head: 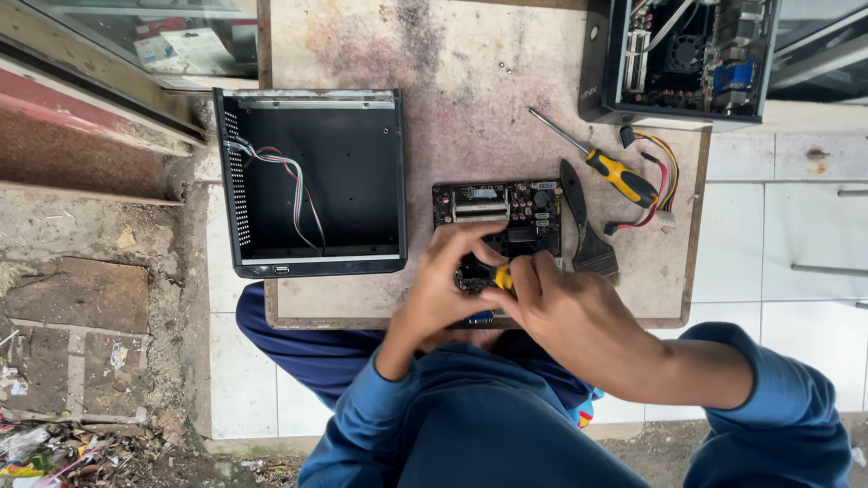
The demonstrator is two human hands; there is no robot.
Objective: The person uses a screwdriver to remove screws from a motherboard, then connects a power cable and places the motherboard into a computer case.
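A dark circuit board [506, 210] lies on the wooden board [470, 99] near its front edge. My left hand [445, 287] rests its fingers on the near part of the circuit board. My right hand [562, 312] is closed around a small yellow-handled tool [503, 276] whose tip is hidden over the circuit board. Both hands touch each other above the board's near edge.
An empty black metal case [316, 181] with coloured wires stands at the left. A yellow-and-black screwdriver [606, 167], a black brush [586, 226] and a red-yellow cable [662, 185] lie at the right. A second open computer case [683, 59] sits at the back right.
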